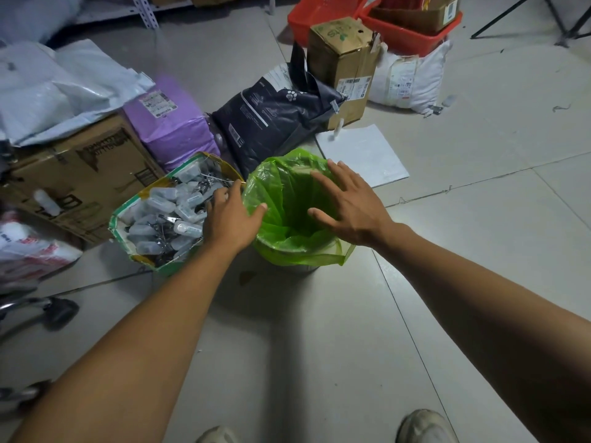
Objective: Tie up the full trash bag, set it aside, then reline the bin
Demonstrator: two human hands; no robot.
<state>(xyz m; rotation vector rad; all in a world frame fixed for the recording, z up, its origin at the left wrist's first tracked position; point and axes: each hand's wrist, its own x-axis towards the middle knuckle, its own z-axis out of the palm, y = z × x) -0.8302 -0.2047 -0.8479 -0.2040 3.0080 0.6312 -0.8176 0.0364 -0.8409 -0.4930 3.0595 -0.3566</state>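
Over the bin (289, 269) mouth, the right hand (348, 206) spreads released fingers; the left hand (228, 219) seems to pinch the green liner (287, 199) at the rim. Relining looks nearly done; next, snug the overhang down.

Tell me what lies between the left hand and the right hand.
In the head view, only the open mouth of the translucent green plastic bin liner lies between the left hand and the spread right hand.

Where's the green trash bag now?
Centre of the head view: the green trash bag lines the bin, between left hand and right hand, beside the bottle-filled box.
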